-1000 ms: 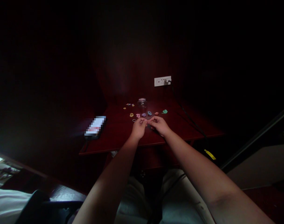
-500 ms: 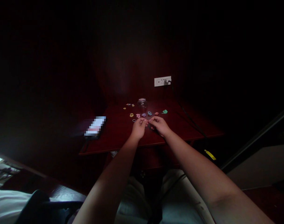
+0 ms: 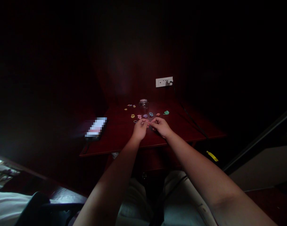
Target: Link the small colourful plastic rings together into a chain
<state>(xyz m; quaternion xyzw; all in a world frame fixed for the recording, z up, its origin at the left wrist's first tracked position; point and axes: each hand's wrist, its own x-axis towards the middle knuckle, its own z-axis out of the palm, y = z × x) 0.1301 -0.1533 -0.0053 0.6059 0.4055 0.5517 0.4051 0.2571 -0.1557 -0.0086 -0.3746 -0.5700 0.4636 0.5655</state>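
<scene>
Over the front part of the dark red table [image 3: 124,138], my left hand [image 3: 140,130] and my right hand [image 3: 161,126] meet with their fingertips pinched together. Something small and reddish seems to be between them, but it is too small to make out. Just beyond the fingers lies a row of little looped bands sorted by colour: yellow [image 3: 133,116], pink [image 3: 139,116], purple [image 3: 145,116], blue [image 3: 151,114], orange-red [image 3: 158,115] and green [image 3: 166,112]. A single dull-coloured loop [image 3: 135,121] rests left of my left fingertips.
A clear lidded jar [image 3: 143,104] stands behind the row, with several loose bands [image 3: 134,106] to its left. A phone [image 3: 96,128] lies at the table's left. From the wall socket [image 3: 164,82], a black cable [image 3: 190,116] runs down across the right side.
Both hands stay in nearly the same place. The pinched fingertips have shifted slightly, and a bit more of something reddish shows between them.
</scene>
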